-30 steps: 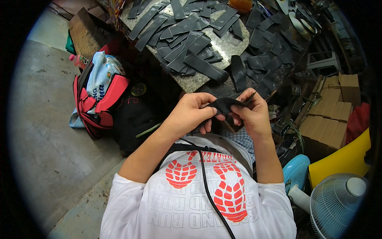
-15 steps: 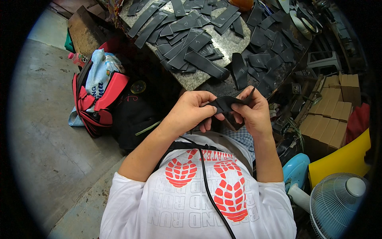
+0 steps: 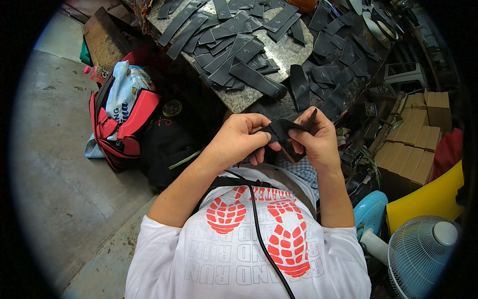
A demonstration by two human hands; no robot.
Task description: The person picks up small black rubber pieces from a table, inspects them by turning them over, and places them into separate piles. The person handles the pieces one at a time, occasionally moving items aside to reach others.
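Note:
Between my two hands is a black leather-like strip (image 3: 281, 128), bent and held in front of my belly. My left hand (image 3: 245, 134) pinches its left part, thumb on top and fingers underneath. My right hand (image 3: 317, 134) grips the other part with the thumb pressed on it, and a pointed end sticks up past the fingers. Many similar black strips (image 3: 239, 65), some with light marks, lie heaped on the speckled stone slab (image 3: 241, 102) ahead. More black pieces (image 3: 326, 74) are spread on the dark surface to its right.
On the left floor stands a red and black bag (image 3: 132, 134) with a light blue package (image 3: 124, 87) in it. Stacked cardboard boxes (image 3: 411, 144) are at the right. A white fan (image 3: 423, 254) and a yellow sheet (image 3: 428, 197) sit at the lower right.
Almost nothing differs. Both hands keep their hold on the black strip, and its pointed right end has shifted very slightly.

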